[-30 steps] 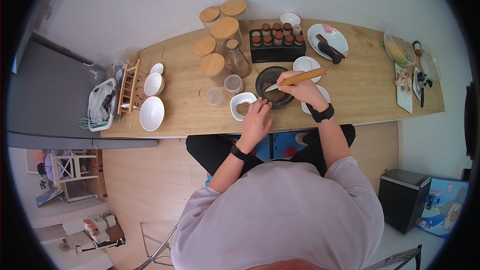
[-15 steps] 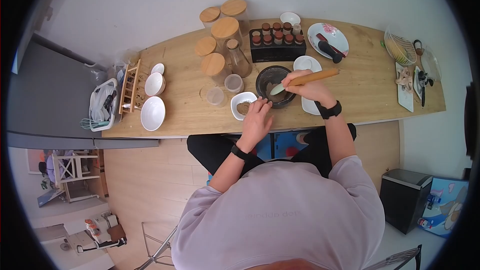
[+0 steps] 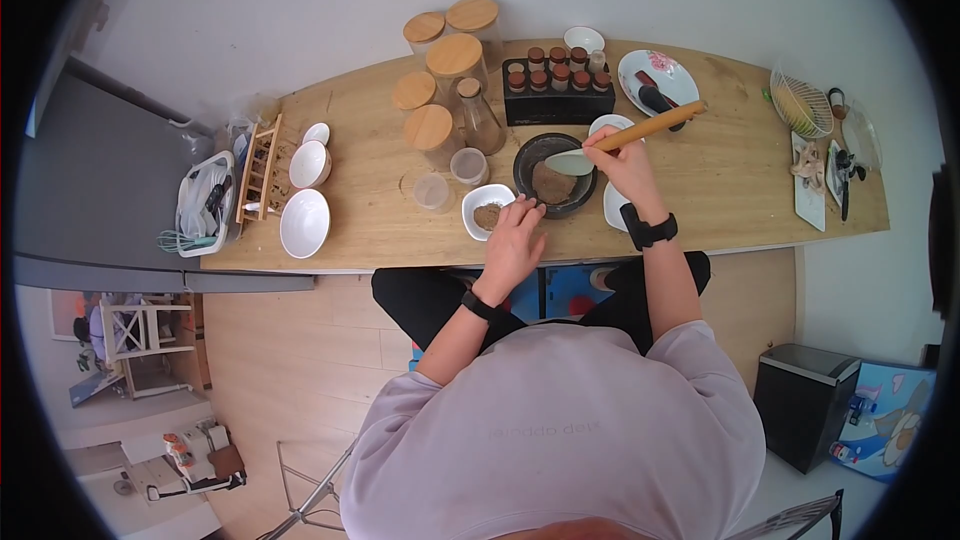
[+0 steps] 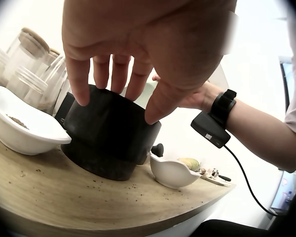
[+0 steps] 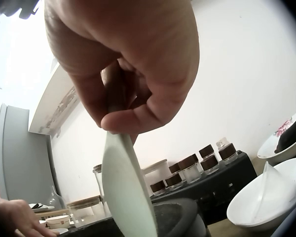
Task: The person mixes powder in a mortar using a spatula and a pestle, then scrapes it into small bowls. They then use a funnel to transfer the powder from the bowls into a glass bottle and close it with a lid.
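Observation:
The right hand [image 3: 625, 170] grips a spatula with a wooden handle [image 3: 655, 126] and a pale green blade [image 3: 570, 163], held over the dark mortar [image 3: 524, 168]. Brown powder [image 3: 552, 186] lies inside the mortar. In the right wrist view the fingers and thumb curl round the handle just above the blade [image 5: 126, 182]. The left hand [image 3: 512, 248] rests its fingertips on the mortar's near rim; in the left wrist view its fingers, nearly straight, touch the black mortar [image 4: 108, 133]. Left of the mortar stands a white bowl [image 3: 470, 208] with brown powder.
Wooden-lidded jars [image 3: 429, 130] and small clear cups [image 3: 431, 192] stand left of the mortar. Behind it is a black spice rack [image 3: 560, 105]. White dishes [image 3: 617, 205] and a floral plate [image 3: 680, 80] lie to the right. White bowls [image 3: 304, 224] stand at the far left.
The right hand has lifted and tilted the spatula, its handle end moving up and to the right. More of the powder in the mortar shows. The left hand has stayed on the rim.

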Demonstrator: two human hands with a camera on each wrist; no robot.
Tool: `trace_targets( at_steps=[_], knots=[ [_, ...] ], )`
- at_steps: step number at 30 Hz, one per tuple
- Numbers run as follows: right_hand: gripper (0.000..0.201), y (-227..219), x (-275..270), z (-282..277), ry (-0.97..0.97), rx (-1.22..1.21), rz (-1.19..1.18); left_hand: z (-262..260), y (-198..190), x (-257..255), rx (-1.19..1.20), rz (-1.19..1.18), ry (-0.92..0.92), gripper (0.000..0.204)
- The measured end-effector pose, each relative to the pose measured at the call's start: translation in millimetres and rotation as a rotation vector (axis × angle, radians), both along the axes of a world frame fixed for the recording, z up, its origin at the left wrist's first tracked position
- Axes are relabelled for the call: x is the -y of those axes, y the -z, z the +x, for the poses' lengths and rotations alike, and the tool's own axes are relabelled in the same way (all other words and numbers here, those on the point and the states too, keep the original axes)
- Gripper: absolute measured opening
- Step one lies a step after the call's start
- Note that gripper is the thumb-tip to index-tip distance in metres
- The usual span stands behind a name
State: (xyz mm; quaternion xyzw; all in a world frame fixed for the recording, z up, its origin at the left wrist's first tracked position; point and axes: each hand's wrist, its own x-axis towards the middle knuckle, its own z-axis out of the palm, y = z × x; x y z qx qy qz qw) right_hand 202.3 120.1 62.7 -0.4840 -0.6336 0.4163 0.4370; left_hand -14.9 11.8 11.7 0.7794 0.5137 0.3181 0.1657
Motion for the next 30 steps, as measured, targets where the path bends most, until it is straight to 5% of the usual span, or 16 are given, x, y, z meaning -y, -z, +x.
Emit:
trace_targets(
  at_steps=[5,11,14,23,30],
  knots=[
    [0.009,18.9,9.5,-13.1,-0.030,0.062,0.060,0.6,-0.6,0.1,-0.002,-0.010,-0.003,0.048],
    [0.009,-12.6,22.7,-11.4,-0.056,-0.075,-0.017,0.1,-0.5,0.1,0.000,-0.003,0.002,0.047],
    [0.009,-15.3,24.5,-9.7,-0.192,0.068,-0.102,0.7,-0.6,0.2,0.005,-0.014,0.001,0.046],
    [0.009,14.7,10.9,-12.9,0.120,-0.096,0.047,1.3,-2.9,0.4,-0.019,0.002,-0.002,0.047],
    [0.009,10.9,26.3,-11.1,-0.035,0.259,0.197,0.3,-1.4,0.2,-0.001,-0.025,-0.001,0.046]
  ],
)
